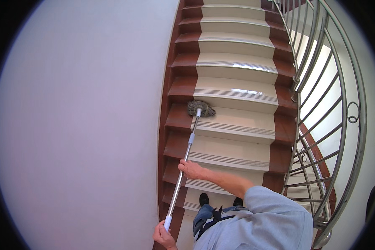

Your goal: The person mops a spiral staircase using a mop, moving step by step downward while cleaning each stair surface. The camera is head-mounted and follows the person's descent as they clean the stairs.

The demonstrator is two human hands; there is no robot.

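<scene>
A mop with a metal pole [176, 192] runs up the left side of a tiled staircase. My right hand [191, 169] is closed around the middle of the pole, below its light-coloured collar. At the lower end, my left hand [164, 235] grips the pale plastic handle. The grey string mop head [200, 108] lies on a stair tread, across the border between the red-brown side tile and the cream middle tile [237, 117]. Part of the tread beneath the strands is hidden.
A smooth pale wall [81, 125] rises along the left edge of the stairs. On the right curves a stainless steel railing [343, 103] with bars and rings. Further steps climb ahead, with grooved nosings. My black shoes [203, 199] stand on a lower step.
</scene>
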